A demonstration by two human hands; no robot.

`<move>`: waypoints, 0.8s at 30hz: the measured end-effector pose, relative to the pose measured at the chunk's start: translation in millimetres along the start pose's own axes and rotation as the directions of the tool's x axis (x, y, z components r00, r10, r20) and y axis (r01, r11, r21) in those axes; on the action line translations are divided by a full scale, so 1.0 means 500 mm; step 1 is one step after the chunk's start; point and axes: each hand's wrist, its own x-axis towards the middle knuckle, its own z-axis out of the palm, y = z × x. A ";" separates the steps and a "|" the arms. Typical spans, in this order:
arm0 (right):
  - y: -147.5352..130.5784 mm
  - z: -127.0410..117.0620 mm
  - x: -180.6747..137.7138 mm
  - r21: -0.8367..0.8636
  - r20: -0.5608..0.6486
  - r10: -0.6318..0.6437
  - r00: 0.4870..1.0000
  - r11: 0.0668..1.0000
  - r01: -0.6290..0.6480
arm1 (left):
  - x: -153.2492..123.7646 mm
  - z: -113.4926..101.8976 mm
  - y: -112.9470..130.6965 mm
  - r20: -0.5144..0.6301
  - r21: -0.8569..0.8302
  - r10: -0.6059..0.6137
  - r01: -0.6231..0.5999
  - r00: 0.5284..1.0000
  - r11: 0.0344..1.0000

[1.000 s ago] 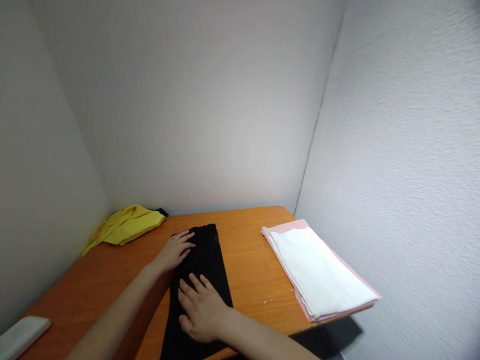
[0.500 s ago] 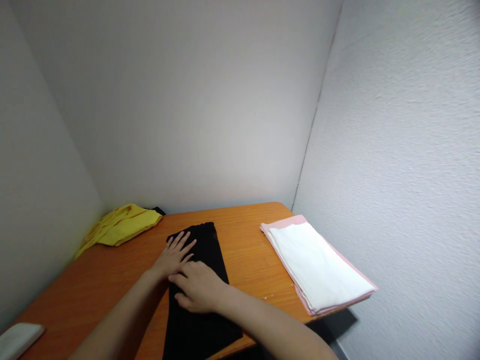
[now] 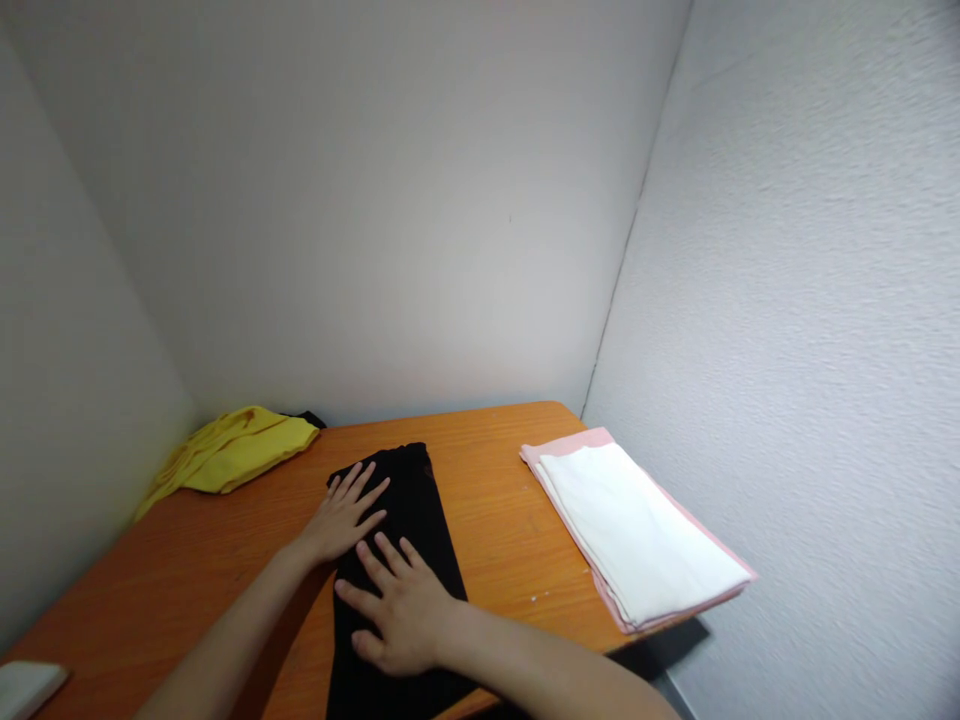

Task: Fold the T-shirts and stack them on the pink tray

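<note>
A black folded cloth (image 3: 416, 500), perhaps a garment, lies lengthwise on the orange-brown wooden table (image 3: 495, 500), reaching down to the near edge. My left hand (image 3: 345, 515) rests flat on its upper left part, fingers spread. Lower down on the same cloth, my right hand (image 3: 405, 610) presses with its palm down and fingers apart. Neither hand grips anything. Parts of the cloth are covered by the hands and the right forearm.
To the right, a folded white cloth (image 3: 637, 530) lies on a folded pink cloth (image 3: 570, 442) at the table's edge. A yellow cloth (image 3: 255, 450) is heaped at the back left, with something black (image 3: 311, 419) behind it. A white object (image 3: 30, 685) sits at the lower left. Walls enclose the table.
My right hand has slid down the black cloth, away from my left hand, and its fingers have spread. My left hand has stayed nearly in place.
</note>
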 end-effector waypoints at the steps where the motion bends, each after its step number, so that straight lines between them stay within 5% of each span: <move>1: -0.005 -0.002 -0.006 0.000 0.001 -0.005 1.000 1.000 0.005 | 0.001 -0.002 0.001 0.017 -0.008 -0.007 0.007 1.000 1.000; 16: -0.096 -0.019 -0.133 0.011 0.061 -0.170 0.984 0.985 0.170 | 0.001 -0.011 0.028 -0.018 0.040 -0.025 0.025 1.000 0.999; 24: -0.077 -0.104 -0.208 0.249 0.117 -0.159 0.980 0.960 0.126 | -0.078 -0.032 0.048 -0.177 -0.180 0.078 -0.110 0.981 0.977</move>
